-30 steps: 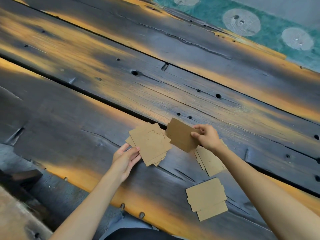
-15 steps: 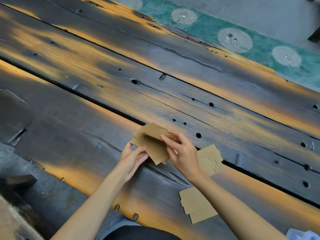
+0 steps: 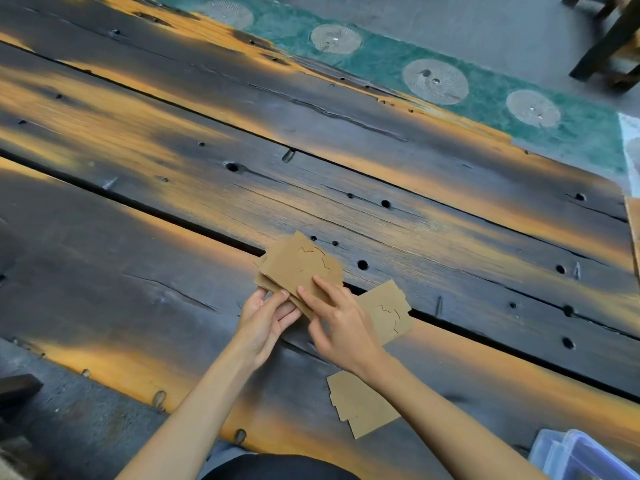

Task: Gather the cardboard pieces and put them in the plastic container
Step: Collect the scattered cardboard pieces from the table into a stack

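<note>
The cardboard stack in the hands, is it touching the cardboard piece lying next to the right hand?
Cannot tell. In the head view the right hand covers the space between the held cardboard stack and the loose cardboard piece.

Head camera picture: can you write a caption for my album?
Both hands, left hand and right hand, hold a cardboard stack above the wooden table; loose cardboard waits near the plastic container.

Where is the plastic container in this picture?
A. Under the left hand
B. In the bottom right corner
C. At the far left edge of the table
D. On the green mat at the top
B: the plastic container shows at the bottom right corner, near the person's right arm, away from the stack of cardboard pieces that both hands hold.
</note>
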Demonstrator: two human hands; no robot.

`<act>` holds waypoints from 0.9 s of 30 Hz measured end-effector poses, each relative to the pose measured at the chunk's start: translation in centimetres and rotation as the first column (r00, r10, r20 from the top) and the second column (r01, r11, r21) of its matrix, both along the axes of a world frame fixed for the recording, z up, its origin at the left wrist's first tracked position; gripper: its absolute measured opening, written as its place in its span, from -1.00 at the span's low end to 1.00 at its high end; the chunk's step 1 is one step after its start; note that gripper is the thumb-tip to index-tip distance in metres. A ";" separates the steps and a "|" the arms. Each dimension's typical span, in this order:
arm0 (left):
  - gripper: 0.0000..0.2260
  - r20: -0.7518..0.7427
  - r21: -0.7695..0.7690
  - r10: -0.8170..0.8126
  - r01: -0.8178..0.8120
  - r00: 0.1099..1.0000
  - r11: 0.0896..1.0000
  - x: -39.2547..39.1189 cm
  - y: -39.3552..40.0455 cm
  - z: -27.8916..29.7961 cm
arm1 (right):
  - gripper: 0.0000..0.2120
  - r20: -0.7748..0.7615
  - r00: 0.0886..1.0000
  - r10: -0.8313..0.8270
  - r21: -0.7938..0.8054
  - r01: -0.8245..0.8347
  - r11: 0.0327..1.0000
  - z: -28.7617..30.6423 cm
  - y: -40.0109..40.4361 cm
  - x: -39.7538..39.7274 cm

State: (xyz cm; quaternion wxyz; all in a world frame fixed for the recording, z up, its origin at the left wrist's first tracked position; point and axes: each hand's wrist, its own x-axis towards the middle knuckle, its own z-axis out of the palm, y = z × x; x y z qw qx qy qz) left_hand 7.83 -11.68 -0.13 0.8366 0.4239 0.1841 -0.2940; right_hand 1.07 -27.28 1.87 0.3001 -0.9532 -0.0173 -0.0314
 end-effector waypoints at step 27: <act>-0.70 -0.041 0.123 0.035 -0.030 0.999 0.992 -3.3 -4.5 -3.2 | -0.63 -0.169 0.949 -0.265 0.202 0.297 0.933 -5.5 -10.4 -3.7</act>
